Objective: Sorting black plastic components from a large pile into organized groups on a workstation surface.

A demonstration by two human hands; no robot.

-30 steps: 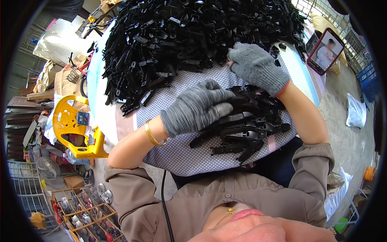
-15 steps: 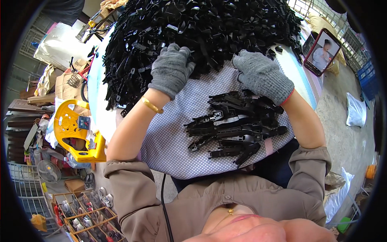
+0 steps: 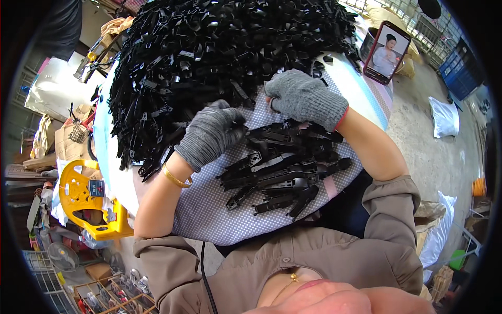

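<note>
A big heap of black plastic parts [image 3: 209,47] covers the far side of the table. My left hand [image 3: 209,137], in a grey knit glove, is curled at the heap's near edge, its fingertips smeared by motion. My right hand [image 3: 308,99], gloved the same way, is closed with its fingers bent inward, just right of the heap's near edge. What either hand grips is hidden or too small to make out. Between my forearms, a smaller group of long black plastic pieces [image 3: 285,175] lies roughly side by side on the dotted cloth [image 3: 204,220].
A phone [image 3: 387,52] showing a person stands upright at the table's right, by a dark container. A yellow plastic chair [image 3: 78,193] is at the left, with a small dark box on it. A white sack [image 3: 444,116] lies on the floor at right.
My left hand has drawn back from the heap towards me, and its fingers have curled. My right hand has shifted a little left. The whole view has also swung slightly.
</note>
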